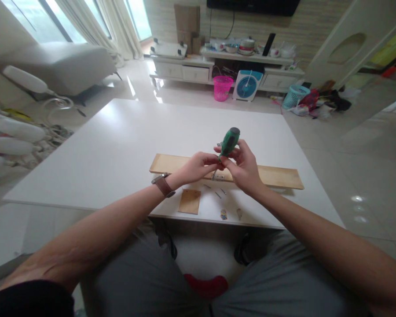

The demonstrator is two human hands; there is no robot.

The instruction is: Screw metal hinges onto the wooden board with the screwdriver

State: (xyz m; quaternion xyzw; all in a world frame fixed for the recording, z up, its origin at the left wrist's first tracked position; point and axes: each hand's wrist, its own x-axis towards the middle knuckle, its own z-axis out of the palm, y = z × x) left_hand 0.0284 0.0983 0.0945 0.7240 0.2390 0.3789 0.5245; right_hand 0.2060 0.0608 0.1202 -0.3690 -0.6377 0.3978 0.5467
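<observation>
Right grip (245, 164) on screwdriver (230, 141), plank (280, 177) near table edge (214, 220), wide tabletop (185, 127) beyond

Pink basket (222, 90) beside blue-and-white fan (247, 87), turquoise basket (294, 97), cream curtains (120, 31)

A long board (279, 177) crosses the table (119, 132), one end toward 9 o'clock, the other toward 3, with a fitting (218, 178) near its middle. Over this stands a screwdriver (230, 141); the left hand (195, 168) is at 8 o'clock from its handle, the right hand (247, 169) at 4. From the fitting, three screws (218, 194) and then a Minion figure (223, 214) lie toward 6 o'clock, a key (239, 214) toward 5, a small board (189, 202) between 7 and 8. Beyond the table, at 12 o'clock, a wastebasket (222, 89) stands before the TV cabinet (195, 73), a fan (247, 86) just right of it.
</observation>
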